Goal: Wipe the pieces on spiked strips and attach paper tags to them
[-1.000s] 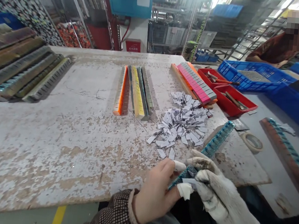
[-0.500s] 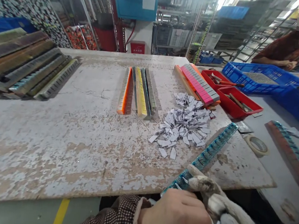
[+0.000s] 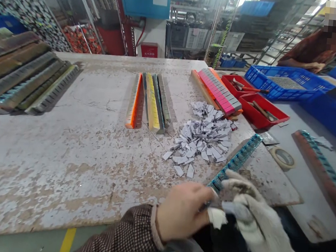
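A long teal strip (image 3: 237,160) of small segments lies slanted over the near right edge of the worn white table (image 3: 65,140). My bare left hand (image 3: 182,210) is closed round its near end, with white tape on a fingertip. My right hand (image 3: 254,217), in a dirty white glove, pinches the strip just beyond the left hand. A heap of small white paper slips (image 3: 204,135) lies just past the hands.
Several coloured strips (image 3: 149,100) lie in a bundle mid-table, a pink one (image 3: 219,91) at the right, more stacked far left (image 3: 24,72). Red trays (image 3: 255,108), a blue crate (image 3: 285,82), a tape roll (image 3: 282,157) and another person (image 3: 312,48) are at the right.
My hands rose back into view from the table's near edge, and the strip slid with them. The view shifted slightly; the items on the table stayed put.
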Action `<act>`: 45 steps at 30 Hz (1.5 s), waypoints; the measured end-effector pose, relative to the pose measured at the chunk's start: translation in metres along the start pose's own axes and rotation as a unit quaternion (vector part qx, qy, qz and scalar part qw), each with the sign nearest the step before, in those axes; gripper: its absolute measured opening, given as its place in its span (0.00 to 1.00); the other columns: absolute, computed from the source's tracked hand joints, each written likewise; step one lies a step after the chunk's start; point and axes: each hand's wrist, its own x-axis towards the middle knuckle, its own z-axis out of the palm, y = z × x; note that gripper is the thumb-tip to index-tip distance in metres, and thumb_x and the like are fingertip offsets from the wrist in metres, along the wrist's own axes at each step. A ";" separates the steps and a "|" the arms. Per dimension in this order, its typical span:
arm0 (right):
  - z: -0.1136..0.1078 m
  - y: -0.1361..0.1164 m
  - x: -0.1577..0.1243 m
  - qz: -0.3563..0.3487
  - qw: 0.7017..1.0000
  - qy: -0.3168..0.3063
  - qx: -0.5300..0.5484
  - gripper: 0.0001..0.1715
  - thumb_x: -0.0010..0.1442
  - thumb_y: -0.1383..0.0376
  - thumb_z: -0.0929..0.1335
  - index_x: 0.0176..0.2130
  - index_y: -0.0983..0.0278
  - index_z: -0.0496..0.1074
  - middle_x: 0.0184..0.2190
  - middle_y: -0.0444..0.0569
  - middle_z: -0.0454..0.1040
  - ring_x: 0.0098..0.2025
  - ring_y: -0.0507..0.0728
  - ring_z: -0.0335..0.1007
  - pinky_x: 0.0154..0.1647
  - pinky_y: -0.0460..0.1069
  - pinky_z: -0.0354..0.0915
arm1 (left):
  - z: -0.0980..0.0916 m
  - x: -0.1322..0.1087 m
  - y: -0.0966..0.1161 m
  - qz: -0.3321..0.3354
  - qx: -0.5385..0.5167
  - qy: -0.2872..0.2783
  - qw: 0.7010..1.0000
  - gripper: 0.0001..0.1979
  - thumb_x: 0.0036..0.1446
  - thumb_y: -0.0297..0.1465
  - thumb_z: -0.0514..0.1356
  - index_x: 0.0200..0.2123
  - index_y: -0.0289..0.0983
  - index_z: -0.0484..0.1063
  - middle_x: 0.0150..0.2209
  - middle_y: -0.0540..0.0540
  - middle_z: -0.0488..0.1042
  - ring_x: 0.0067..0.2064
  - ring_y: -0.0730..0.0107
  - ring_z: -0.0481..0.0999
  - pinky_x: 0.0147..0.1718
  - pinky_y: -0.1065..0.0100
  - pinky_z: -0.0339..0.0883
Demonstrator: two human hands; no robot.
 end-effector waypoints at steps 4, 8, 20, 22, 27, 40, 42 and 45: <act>-0.010 0.022 0.018 -0.111 0.966 -0.008 -0.232 0.05 0.63 0.66 0.71 0.34 0.59 0.72 0.49 0.52 0.79 0.64 0.67 0.68 0.63 0.65 0.67 | -0.002 0.028 -0.025 -0.138 0.229 -0.016 0.964 0.08 0.63 0.32 0.62 0.43 0.35 0.69 0.40 0.42 0.76 0.41 0.56 0.77 0.36 0.62 0.71; -0.002 0.028 0.031 -0.196 0.919 -0.072 -0.334 0.03 0.64 0.70 0.69 0.39 0.64 0.73 0.50 0.56 0.78 0.63 0.67 0.68 0.65 0.66 0.64 | 0.010 0.046 -0.037 -0.164 0.271 -0.063 0.946 0.09 0.65 0.32 0.60 0.45 0.33 0.69 0.42 0.39 0.75 0.42 0.52 0.79 0.34 0.60 0.73; 0.015 0.038 0.033 -0.196 0.935 -0.137 -0.264 0.07 0.62 0.72 0.65 0.38 0.63 0.73 0.47 0.57 0.77 0.58 0.64 0.72 0.63 0.64 0.68 | 0.008 0.030 -0.047 -0.138 0.146 -0.021 0.979 0.11 0.58 0.21 0.56 0.43 0.39 0.62 0.37 0.47 0.75 0.40 0.62 0.78 0.38 0.65 0.71; 0.016 0.031 0.029 -0.198 0.943 -0.132 -0.232 0.03 0.64 0.68 0.67 0.36 0.62 0.72 0.48 0.57 0.76 0.60 0.65 0.70 0.63 0.64 0.68 | 0.008 0.019 -0.043 -0.090 0.100 0.036 0.990 0.12 0.57 0.21 0.56 0.42 0.39 0.62 0.37 0.48 0.74 0.38 0.63 0.76 0.37 0.65 0.71; 0.016 0.011 0.026 -0.082 0.988 -0.069 -0.109 0.09 0.68 0.60 0.66 0.38 0.61 0.72 0.56 0.59 0.72 0.63 0.67 0.67 0.58 0.61 0.73 | 0.011 0.001 -0.030 0.089 0.122 0.136 0.979 0.08 0.64 0.22 0.53 0.46 0.37 0.63 0.36 0.45 0.72 0.36 0.63 0.73 0.34 0.65 0.69; 0.004 -0.028 0.028 -0.045 0.998 -0.044 0.019 0.05 0.67 0.64 0.67 0.37 0.58 0.73 0.59 0.54 0.73 0.54 0.61 0.77 0.49 0.52 0.79 | -0.015 -0.002 -0.005 -0.034 -0.197 -0.023 0.979 0.22 0.69 0.38 0.56 0.23 0.38 0.55 0.23 0.55 0.59 0.25 0.76 0.59 0.25 0.73 0.53; 0.000 -0.028 0.024 -0.037 0.998 -0.057 0.016 0.03 0.66 0.62 0.69 0.39 0.57 0.75 0.55 0.52 0.76 0.53 0.63 0.78 0.48 0.53 0.80 | -0.012 -0.004 -0.001 -0.030 -0.218 -0.022 0.975 0.24 0.70 0.43 0.54 0.23 0.38 0.54 0.23 0.54 0.58 0.25 0.76 0.58 0.25 0.72 0.51; -0.004 -0.028 0.016 -0.031 0.997 -0.066 0.026 0.06 0.68 0.60 0.69 0.42 0.56 0.76 0.44 0.50 0.79 0.44 0.59 0.80 0.39 0.50 0.79 | -0.008 -0.008 0.011 -0.011 -0.219 0.007 0.976 0.27 0.70 0.48 0.52 0.23 0.39 0.53 0.22 0.54 0.57 0.24 0.75 0.57 0.25 0.70 0.50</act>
